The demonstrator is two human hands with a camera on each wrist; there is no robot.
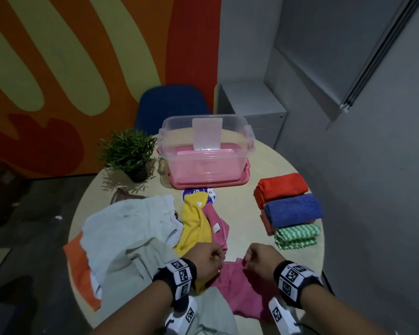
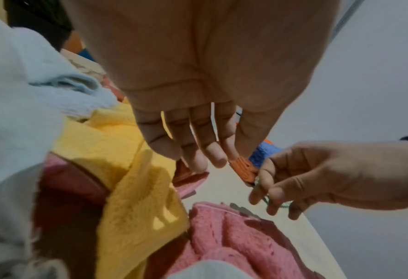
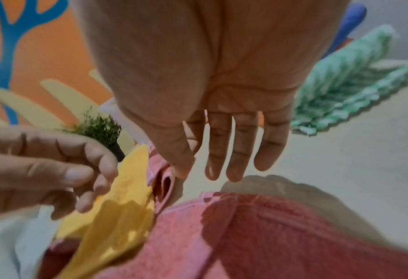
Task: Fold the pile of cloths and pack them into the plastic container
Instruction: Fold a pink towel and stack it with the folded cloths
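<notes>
Head view: I had both hands, left (image 1: 209, 258) and right (image 1: 260, 259), over the pink cloth (image 1: 242, 291) at the near worktop (image 1: 240, 197) edge, fingers loose, gripping nothing, probably seeking corners. Folded stack (image 1: 289, 210) waited right of the container (image 1: 207, 153), ready for packing.

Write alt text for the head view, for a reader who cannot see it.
Both hands, left hand and right hand, hover open over a pink cloth at the near edge of a round table. Unfolded cloths lie left, folded cloths are stacked right, and a clear plastic container sits behind.
</notes>
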